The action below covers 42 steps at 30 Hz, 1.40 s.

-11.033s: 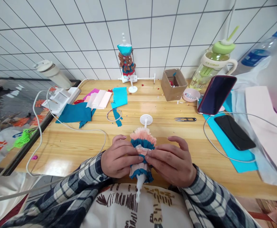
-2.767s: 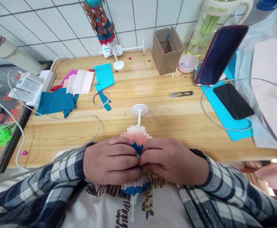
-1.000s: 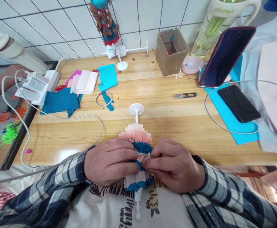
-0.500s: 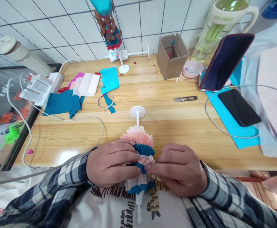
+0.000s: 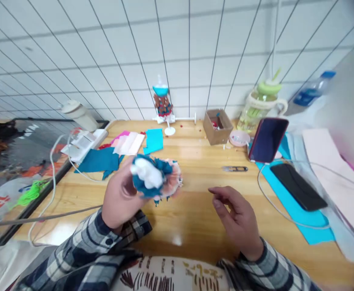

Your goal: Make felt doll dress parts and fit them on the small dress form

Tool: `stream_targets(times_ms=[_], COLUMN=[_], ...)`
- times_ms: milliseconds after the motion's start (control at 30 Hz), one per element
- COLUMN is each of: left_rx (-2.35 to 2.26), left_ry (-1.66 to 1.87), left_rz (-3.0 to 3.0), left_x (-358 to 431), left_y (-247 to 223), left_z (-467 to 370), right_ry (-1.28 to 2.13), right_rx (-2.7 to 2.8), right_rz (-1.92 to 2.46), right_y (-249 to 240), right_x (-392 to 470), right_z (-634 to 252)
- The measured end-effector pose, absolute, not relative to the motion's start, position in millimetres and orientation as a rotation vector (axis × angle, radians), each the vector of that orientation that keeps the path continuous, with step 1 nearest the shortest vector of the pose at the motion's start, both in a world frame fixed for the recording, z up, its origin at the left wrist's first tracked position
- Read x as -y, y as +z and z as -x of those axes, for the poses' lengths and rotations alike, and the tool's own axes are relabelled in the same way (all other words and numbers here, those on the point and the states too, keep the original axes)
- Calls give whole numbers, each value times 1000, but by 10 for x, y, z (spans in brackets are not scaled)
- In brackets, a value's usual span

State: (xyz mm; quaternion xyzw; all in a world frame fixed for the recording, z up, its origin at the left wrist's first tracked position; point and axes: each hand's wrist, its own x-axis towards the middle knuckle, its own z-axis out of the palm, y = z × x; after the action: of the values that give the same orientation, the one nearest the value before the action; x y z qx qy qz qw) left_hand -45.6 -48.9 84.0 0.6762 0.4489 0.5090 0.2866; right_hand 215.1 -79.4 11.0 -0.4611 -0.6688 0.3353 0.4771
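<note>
My left hand (image 5: pixel 119 198) is closed around a small white dress form (image 5: pixel 148 173) dressed in teal and peach ruffled fabric. I see the form from above, tilted toward me, its white top blurred by motion; its round base is hidden beneath. To the right, my right hand (image 5: pixel 237 218) hovers over the table, thumb and forefinger apart with a gap between them and nothing visible in it. A second form (image 5: pixel 163 101) in brown, red and bright blue fabric stands upright by the tiled wall.
Thread snips (image 5: pixel 235 168) lie right of centre. Behind are a cardboard box (image 5: pixel 218 127), a pink dish (image 5: pixel 239 138) and a propped phone (image 5: pixel 268 139). A dark phone (image 5: pixel 298 186) rests on blue sheets at right. Fabric pieces (image 5: pixel 100 159) and a white cable (image 5: pixel 54 173) lie at left.
My left hand has lifted the dress form up and left, tipping its top toward me. My right hand has let go of the fabric and moved away. The view has tilted up.
</note>
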Motion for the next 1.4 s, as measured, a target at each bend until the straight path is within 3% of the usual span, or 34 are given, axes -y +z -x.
stream_targets(times_ms=[100,233,567,800,1100,1400], left_rx=[-1075,-951,-939,-808,-777,-711], left_ry=[1559,1553,1507,1459,1389,1465], left_rz=[-1285,-972,-1011,-925,-823,-836], left_x=[282,200,274,244,210,256], left_y=[1023,1204,1085,1149,1120,1095], left_z=[504,506,478,495,405,411], right_ry=[728,888,1847,2124,2192,1988], right_rx=[1812,2022,1384,990,936,1073], right_rz=[1030,848,634,474,427,450], right_y=[20,-154,-408,-389,-357,-487], right_x=[439,211,456,471,531,503], right_z=[-2080,-1799,-1585,-1590,-1523,-1459])
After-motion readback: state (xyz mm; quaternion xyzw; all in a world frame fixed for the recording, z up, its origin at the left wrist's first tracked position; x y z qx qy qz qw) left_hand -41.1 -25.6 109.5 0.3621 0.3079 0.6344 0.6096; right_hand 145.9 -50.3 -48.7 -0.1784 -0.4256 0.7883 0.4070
